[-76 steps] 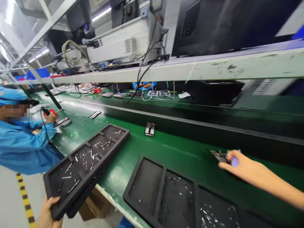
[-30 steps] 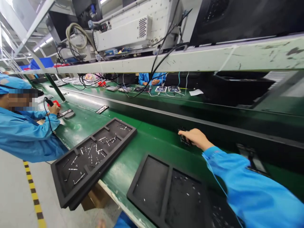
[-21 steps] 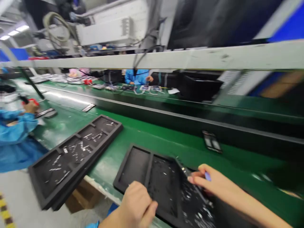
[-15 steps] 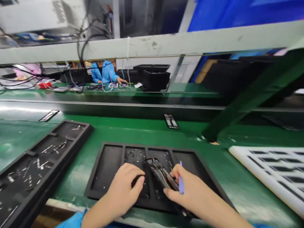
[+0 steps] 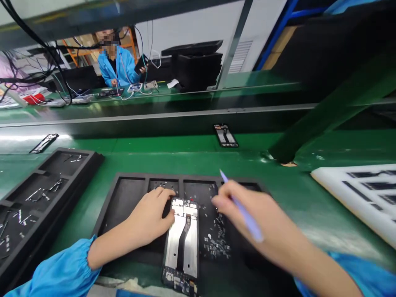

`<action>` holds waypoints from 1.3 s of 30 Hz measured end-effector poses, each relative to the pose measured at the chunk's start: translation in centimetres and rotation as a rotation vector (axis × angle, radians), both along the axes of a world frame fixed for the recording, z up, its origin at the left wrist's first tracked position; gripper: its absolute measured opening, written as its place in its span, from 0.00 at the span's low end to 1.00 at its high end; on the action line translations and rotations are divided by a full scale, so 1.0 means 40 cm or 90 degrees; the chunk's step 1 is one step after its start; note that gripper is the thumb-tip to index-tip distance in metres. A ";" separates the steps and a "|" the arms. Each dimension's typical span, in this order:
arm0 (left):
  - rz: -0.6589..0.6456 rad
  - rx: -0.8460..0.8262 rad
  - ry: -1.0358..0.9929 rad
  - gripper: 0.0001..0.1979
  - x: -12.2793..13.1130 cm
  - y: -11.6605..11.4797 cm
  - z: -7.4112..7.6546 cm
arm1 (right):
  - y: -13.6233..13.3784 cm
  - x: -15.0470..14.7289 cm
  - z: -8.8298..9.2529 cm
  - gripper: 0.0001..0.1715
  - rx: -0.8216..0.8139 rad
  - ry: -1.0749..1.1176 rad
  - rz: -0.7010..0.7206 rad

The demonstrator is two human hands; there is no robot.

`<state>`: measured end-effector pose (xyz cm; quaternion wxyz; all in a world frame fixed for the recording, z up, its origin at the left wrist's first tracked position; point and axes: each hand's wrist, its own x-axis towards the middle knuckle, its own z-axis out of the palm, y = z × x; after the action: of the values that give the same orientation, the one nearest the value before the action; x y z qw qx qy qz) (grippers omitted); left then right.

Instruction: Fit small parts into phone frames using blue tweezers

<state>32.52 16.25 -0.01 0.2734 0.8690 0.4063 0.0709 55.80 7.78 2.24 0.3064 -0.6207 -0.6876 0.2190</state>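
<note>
An opened phone frame (image 5: 182,241) lies lengthwise across a black compartment tray (image 5: 130,194) in front of me, its inner parts facing up. My left hand (image 5: 151,216) rests against the frame's upper left edge, fingers curled along it. My right hand (image 5: 247,216) hovers just right of the frame, motion-blurred, and holds a thin purple stick (image 5: 239,206) that points up and away. Small metal bits (image 5: 216,243) are scattered in the tray compartment under that hand.
A second black tray (image 5: 37,194) with several small metal parts sits at the left. Two more phone frames (image 5: 225,135) (image 5: 43,142) lie on the green belt (image 5: 185,156) behind. A white grid tray (image 5: 359,198) is at the right. A person in blue (image 5: 116,66) works across the line.
I picked a phone frame off the belt with my right hand, brought it over the tray and laid it flat. My left hand came to its edge. The view swung right.
</note>
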 end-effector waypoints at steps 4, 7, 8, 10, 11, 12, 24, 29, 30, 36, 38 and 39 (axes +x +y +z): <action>-0.085 0.062 -0.024 0.23 -0.002 0.000 -0.011 | 0.075 0.069 -0.065 0.33 -0.003 0.369 -0.045; -0.200 0.188 0.012 0.24 -0.003 -0.004 -0.013 | 0.074 0.061 -0.097 0.32 -0.043 0.444 -0.036; -0.234 0.233 0.020 0.24 -0.003 -0.005 -0.015 | 0.070 0.054 -0.094 0.29 -0.087 0.447 -0.022; -0.276 0.299 0.024 0.20 -0.001 -0.007 -0.019 | 0.064 0.043 -0.075 0.21 -0.208 0.442 0.010; -0.282 0.320 0.021 0.18 0.000 -0.007 -0.021 | 0.064 0.038 -0.063 0.19 -0.267 0.432 0.022; -0.283 0.333 0.019 0.16 0.001 -0.007 -0.024 | 0.066 0.034 -0.054 0.17 -0.310 0.419 0.028; -0.290 0.376 0.007 0.14 0.005 -0.011 -0.034 | 0.081 0.030 -0.082 0.18 -0.376 0.379 0.017; -0.286 0.387 -0.003 0.14 0.003 -0.016 -0.040 | 0.091 0.029 -0.063 0.21 -0.363 0.432 0.022; -0.283 0.386 -0.003 0.14 0.003 -0.016 -0.040 | 0.094 0.030 -0.060 0.21 -0.356 0.442 0.024; -0.275 0.372 -0.007 0.14 0.007 -0.021 -0.043 | 0.098 0.027 -0.062 0.21 -0.349 0.442 0.029; -0.272 0.370 -0.004 0.14 0.007 -0.023 -0.044 | 0.095 0.022 -0.067 0.20 -0.356 0.416 0.034; -0.272 0.369 -0.002 0.15 0.006 -0.024 -0.045 | 0.094 0.020 -0.069 0.19 -0.357 0.403 0.039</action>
<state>32.77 15.31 -1.81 0.0250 0.9756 0.1783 0.1259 56.61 11.53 -0.54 0.3149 -0.5616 -0.4916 0.5863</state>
